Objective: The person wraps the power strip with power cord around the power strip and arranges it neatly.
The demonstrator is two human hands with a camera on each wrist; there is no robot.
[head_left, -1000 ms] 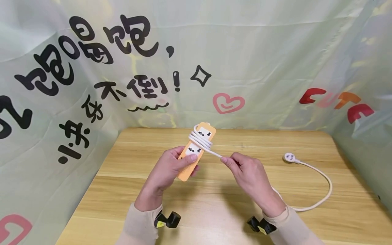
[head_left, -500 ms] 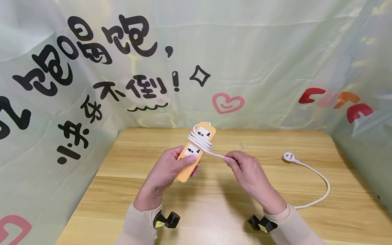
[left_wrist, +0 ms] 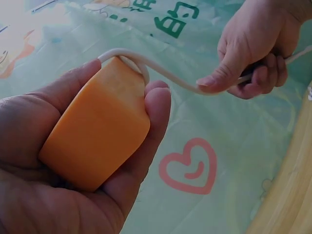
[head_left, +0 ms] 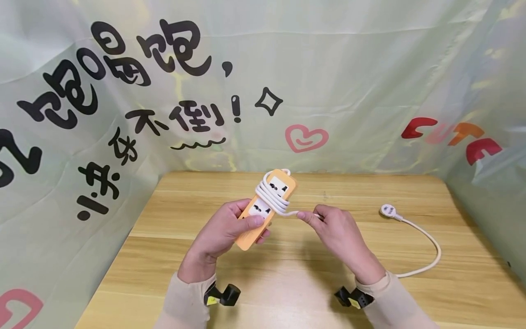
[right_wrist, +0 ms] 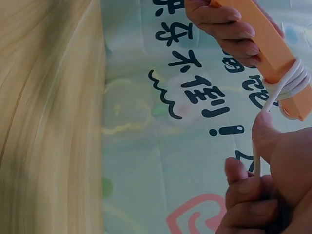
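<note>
My left hand grips the lower end of an orange power strip with white socket panels, thumb across its face. Several turns of white cord wrap the strip's upper half. To the right, my right hand pinches the cord's free run between thumb and fingers, a short way from the strip. That run sags a little in the left wrist view, where the strip's orange end faces the camera. Seen from the right wrist, the cord passes through the curled fingers. The strip's underside is hidden in the head view.
A white plug lies on the wooden table at the right, its cord tail curving back beneath the right forearm. A pale printed cloth stands behind the table and along both sides.
The strip has dipped slightly toward me and to the right in the left hand. The cord between the hands has gone from straight to slack. The tail by the plug has drawn in a little.
</note>
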